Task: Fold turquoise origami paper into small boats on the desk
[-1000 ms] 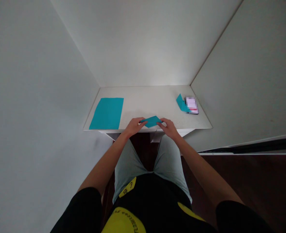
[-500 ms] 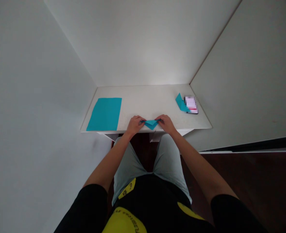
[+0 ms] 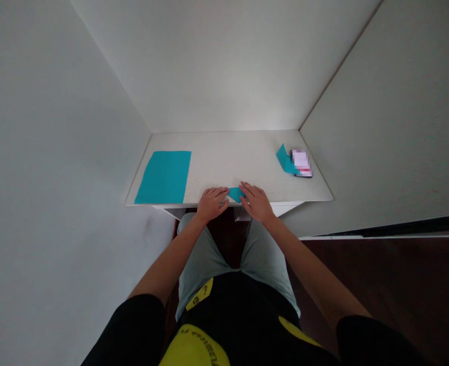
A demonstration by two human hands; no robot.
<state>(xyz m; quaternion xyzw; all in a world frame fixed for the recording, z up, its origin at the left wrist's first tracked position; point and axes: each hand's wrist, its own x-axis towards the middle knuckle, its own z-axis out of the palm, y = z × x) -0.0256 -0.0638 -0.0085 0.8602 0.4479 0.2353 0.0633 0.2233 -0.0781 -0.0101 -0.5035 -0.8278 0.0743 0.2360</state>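
Observation:
A small folded piece of teal paper (image 3: 235, 193) lies at the front edge of the white table (image 3: 232, 160). My left hand (image 3: 211, 202) lies flat on its left side, fingers stretched out. My right hand (image 3: 256, 200) presses flat on its right side, fingers spread. Only a small teal triangle shows between the two hands; the remainder is under them.
A flat teal sheet (image 3: 163, 176) lies on the table's left part. At the back right sits another folded teal piece (image 3: 284, 158) beside a small blurred card-like object (image 3: 301, 163). White walls close in the table on three sides; dark floor lies to the right.
The paper went from a wide shape pinched at both ends to a smaller folded piece. Both hands moved inward and flattened onto it.

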